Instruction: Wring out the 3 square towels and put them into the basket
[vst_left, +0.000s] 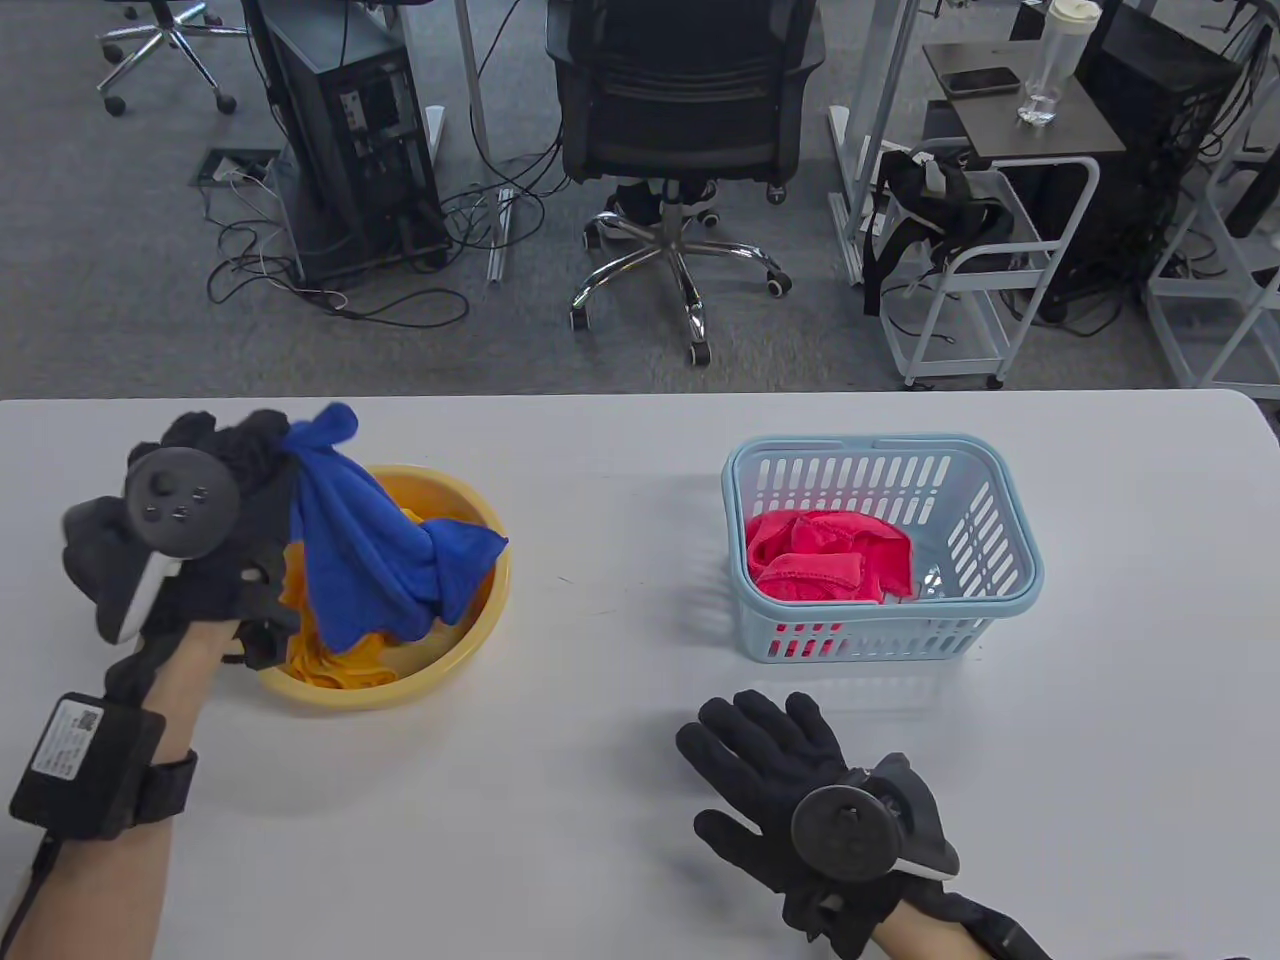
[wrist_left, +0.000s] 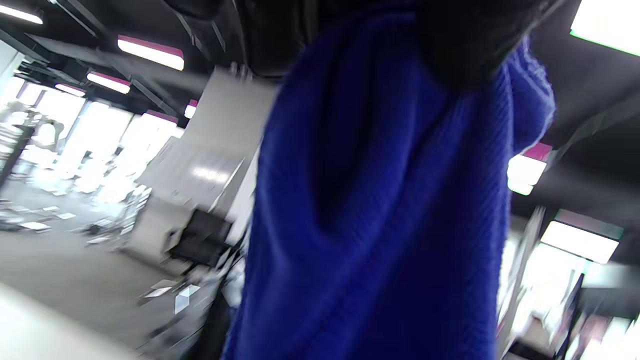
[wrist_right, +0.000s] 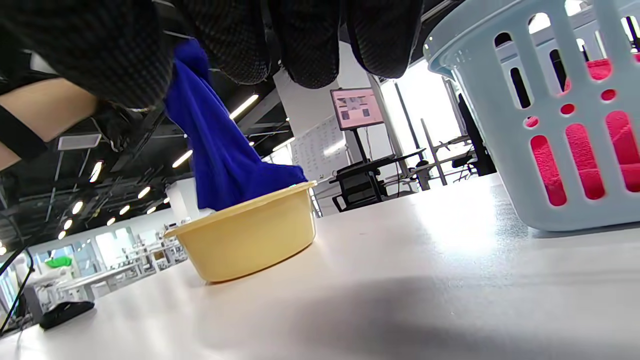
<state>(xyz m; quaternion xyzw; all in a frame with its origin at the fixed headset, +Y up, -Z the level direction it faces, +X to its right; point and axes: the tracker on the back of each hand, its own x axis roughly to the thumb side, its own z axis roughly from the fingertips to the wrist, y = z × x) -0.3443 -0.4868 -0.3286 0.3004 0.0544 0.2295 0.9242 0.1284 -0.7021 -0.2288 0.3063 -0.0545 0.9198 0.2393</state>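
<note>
The left hand has its fingers curled tight round the top corner of the blue towel and holds it up over the yellow bowl. The bottom of the blue towel hangs down into the bowl, and an orange towel lies in the bowl under it. The right hand rests on the white table just in front of the blue basket, fingers spread out flat and holding nothing. A pink towel is already inside the basket. I think the step now is to squeeze the blue towel. To do it well, the right hand should come over and grab the low end, and both hands should twist over the bowl so the drips fall in there and not on the table. Then the towel can go across to the basket. The table view shows both hands, all three towels and the space between bowl and basket. The right wrist view looks from low down and shows the blue towel dipping behind the bowl's rim, and pink cloth through the basket's holes. The left wrist view is blurry and shows mostly blue cloth close up.
</note>
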